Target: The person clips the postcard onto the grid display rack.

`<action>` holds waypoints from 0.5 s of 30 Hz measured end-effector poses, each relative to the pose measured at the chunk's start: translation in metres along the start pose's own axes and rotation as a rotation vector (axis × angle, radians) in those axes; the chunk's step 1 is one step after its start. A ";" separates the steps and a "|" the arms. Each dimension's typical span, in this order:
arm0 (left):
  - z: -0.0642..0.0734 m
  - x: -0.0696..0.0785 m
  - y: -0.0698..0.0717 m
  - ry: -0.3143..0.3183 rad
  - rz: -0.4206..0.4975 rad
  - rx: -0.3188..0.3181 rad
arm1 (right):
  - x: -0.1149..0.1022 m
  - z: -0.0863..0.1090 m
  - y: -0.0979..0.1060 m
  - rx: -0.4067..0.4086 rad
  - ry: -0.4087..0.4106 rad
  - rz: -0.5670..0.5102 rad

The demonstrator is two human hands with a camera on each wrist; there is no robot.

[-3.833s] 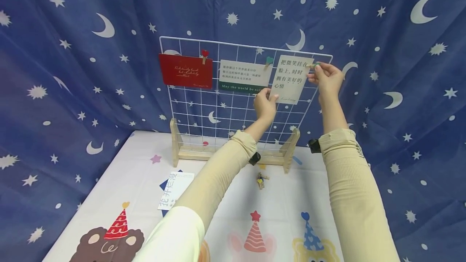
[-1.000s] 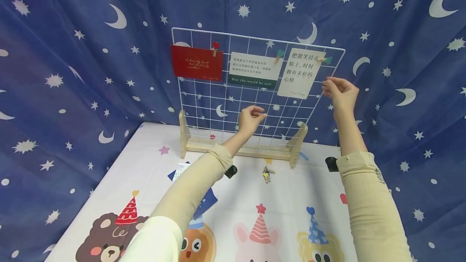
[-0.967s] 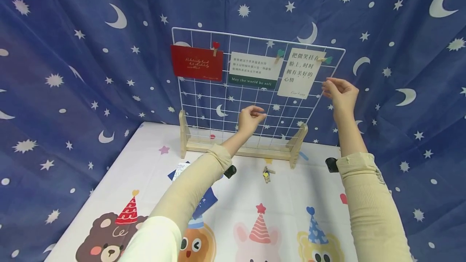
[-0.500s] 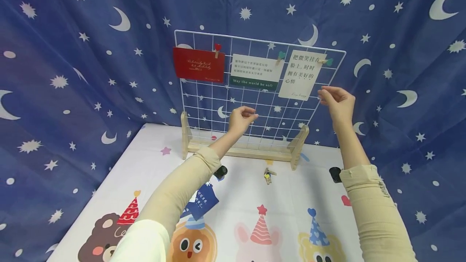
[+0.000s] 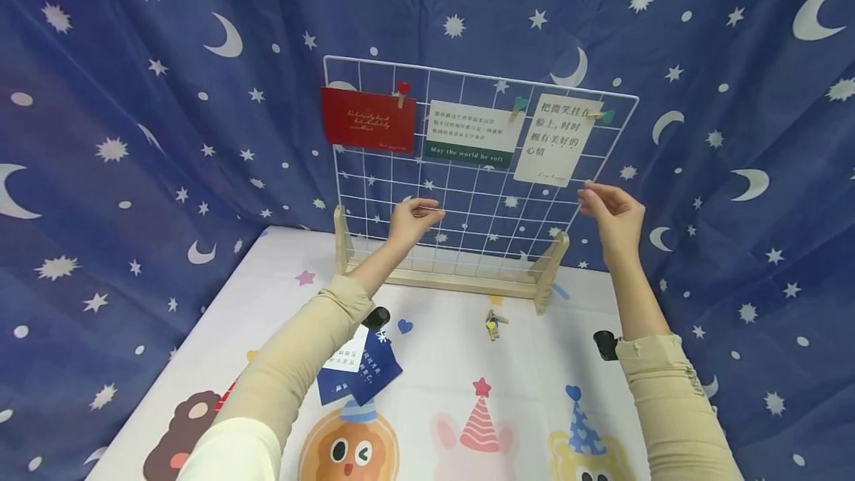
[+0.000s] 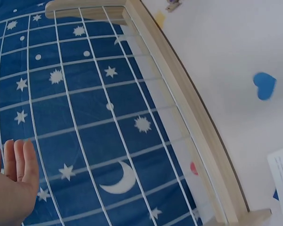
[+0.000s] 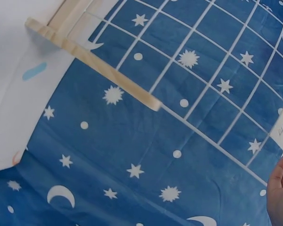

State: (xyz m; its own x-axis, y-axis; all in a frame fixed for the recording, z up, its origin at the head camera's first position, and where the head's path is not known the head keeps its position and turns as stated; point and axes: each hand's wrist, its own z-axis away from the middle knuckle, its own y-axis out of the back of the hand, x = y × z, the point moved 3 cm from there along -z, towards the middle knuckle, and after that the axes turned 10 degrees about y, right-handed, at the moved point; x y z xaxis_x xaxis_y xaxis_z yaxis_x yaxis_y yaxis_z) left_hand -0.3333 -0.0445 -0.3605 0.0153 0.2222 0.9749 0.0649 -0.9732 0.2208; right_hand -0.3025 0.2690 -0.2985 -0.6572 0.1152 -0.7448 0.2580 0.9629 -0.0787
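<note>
In the head view, three cards hang on a white wire grid [image 5: 461, 203]: a red card [image 5: 369, 121], a white-and-green card [image 5: 473, 132] and a tall white card [image 5: 559, 139]. A red heart clothespin [image 5: 402, 93] and a green clothespin [image 5: 518, 107] clip the first two; another green clothespin [image 5: 601, 116] grips the tall card's right edge. My left hand [image 5: 410, 223] is in front of the grid's lower part, fingers loosely bent, holding nothing. My right hand [image 5: 613, 221] is beside the grid's right edge, below the tall card, also holding nothing.
Wooden feet [image 5: 549, 273] support the grid on the white table. Small clothespins [image 5: 493, 325] lie in front of it. Blue cards [image 5: 374, 370] and a white card [image 5: 349, 351] lie at the left, partly under my left forearm. A starry blue curtain [image 5: 735, 132] hangs behind.
Both hands have let go: the left of the tall card, the right of its green clothespin, which stays clipped. The left hand has moved down and left, the right hand down.
</note>
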 end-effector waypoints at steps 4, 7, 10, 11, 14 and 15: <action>0.004 -0.005 0.015 0.027 -0.017 -0.016 | 0.006 0.007 -0.001 0.009 -0.019 -0.012; 0.006 -0.008 0.023 0.028 -0.047 -0.034 | 0.010 0.013 0.000 0.004 -0.037 0.000; 0.008 -0.012 0.029 0.025 -0.089 -0.045 | 0.010 0.019 0.001 -0.018 -0.031 0.013; 0.009 -0.014 0.032 0.024 -0.102 -0.050 | 0.011 0.022 0.000 -0.025 -0.025 0.014; 0.014 -0.021 0.042 0.026 -0.146 -0.061 | 0.015 0.029 0.000 -0.043 -0.009 0.008; 0.017 -0.023 0.045 0.032 -0.156 -0.066 | 0.018 0.031 0.000 -0.048 -0.007 0.011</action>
State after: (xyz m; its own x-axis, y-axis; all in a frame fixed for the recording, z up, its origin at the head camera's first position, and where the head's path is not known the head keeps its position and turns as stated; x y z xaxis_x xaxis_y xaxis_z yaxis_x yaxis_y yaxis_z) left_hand -0.3141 -0.0928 -0.3738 -0.0216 0.3696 0.9290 -0.0015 -0.9292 0.3696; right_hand -0.2925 0.2637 -0.3325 -0.6498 0.1239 -0.7500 0.2308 0.9722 -0.0393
